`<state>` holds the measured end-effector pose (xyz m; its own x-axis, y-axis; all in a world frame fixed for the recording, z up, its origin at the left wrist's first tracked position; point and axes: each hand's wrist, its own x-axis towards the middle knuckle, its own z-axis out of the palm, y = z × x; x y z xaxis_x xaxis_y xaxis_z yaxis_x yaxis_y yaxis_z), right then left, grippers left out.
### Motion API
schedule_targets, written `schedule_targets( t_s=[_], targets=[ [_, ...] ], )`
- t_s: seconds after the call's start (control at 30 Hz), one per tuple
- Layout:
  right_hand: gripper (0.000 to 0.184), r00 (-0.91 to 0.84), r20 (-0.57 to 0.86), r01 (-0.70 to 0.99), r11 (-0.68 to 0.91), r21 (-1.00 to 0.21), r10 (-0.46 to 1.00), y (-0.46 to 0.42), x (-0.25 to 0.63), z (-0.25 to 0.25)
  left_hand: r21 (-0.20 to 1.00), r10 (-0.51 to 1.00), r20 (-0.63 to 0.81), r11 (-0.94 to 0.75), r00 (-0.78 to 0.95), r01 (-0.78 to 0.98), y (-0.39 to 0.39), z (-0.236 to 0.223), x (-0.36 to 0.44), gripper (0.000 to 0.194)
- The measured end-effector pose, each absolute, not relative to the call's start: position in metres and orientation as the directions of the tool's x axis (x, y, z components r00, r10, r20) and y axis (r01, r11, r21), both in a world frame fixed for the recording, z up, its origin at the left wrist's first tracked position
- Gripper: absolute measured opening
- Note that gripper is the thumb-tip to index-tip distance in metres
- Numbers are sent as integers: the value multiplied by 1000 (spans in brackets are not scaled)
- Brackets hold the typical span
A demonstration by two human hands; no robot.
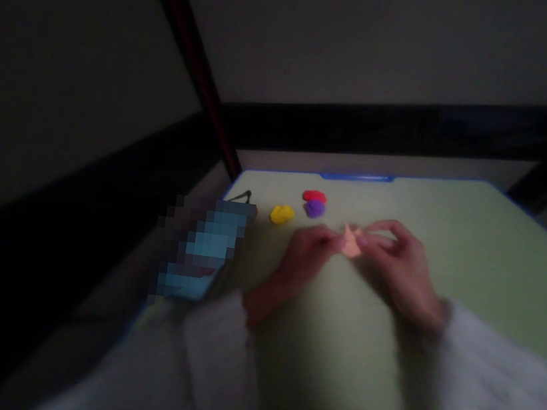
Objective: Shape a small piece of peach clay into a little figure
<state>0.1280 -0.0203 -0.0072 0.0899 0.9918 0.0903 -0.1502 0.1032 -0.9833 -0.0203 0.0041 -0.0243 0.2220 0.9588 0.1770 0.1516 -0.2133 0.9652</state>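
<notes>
Between my two hands is a small peach-coloured piece of modelling clay, with a pointed tip sticking up. My left hand pinches its left side between thumb and fingers. On the other side, the thumb and fingers of my right hand grip the same piece. Just beyond lie a yellow lump of clay, a red lump and a purple lump, the purple touching the red. Blur hides the fine shape of the held piece.
The pale green table has a blue edge and a blue handle-like strip at the back. On the left lies a pixelated bluish device, perhaps a screen, with dark-framed glasses or a wire behind it. A wall rises behind.
</notes>
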Motion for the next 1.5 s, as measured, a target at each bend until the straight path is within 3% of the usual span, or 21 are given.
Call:
schedule_targets(
  t_s=[0.23,0.37,0.53,0.9,1.23,1.5],
  targets=[
    [25,58,137,-126,144,-982,989,-19,129,-9,993,978,46,-67,202,100,7,-27,-22,33],
    [20,51,174,-81,178,-981,983,-16,130,-10,984,971,75,-109,227,143,8,-27,-22,32],
    [21,-1,87,-118,86,-989,996,-16,131,-11,982,972,158,-173,172,74,7,-26,-21,27],
    [27,-121,-3,-82,-13,-997,993,-17,134,-13,972,965,126,-166,230,164,3,-23,-19,29],
    [22,-157,26,-101,10,-995,987,-19,133,-11,990,987,-4,26,162,-138,4,-25,-19,22],
    [20,-285,42,-287,-43,-957,958,-17,139,-13,956,946,-59,146,320,-255,-2,-20,-20,19]
  ],
)
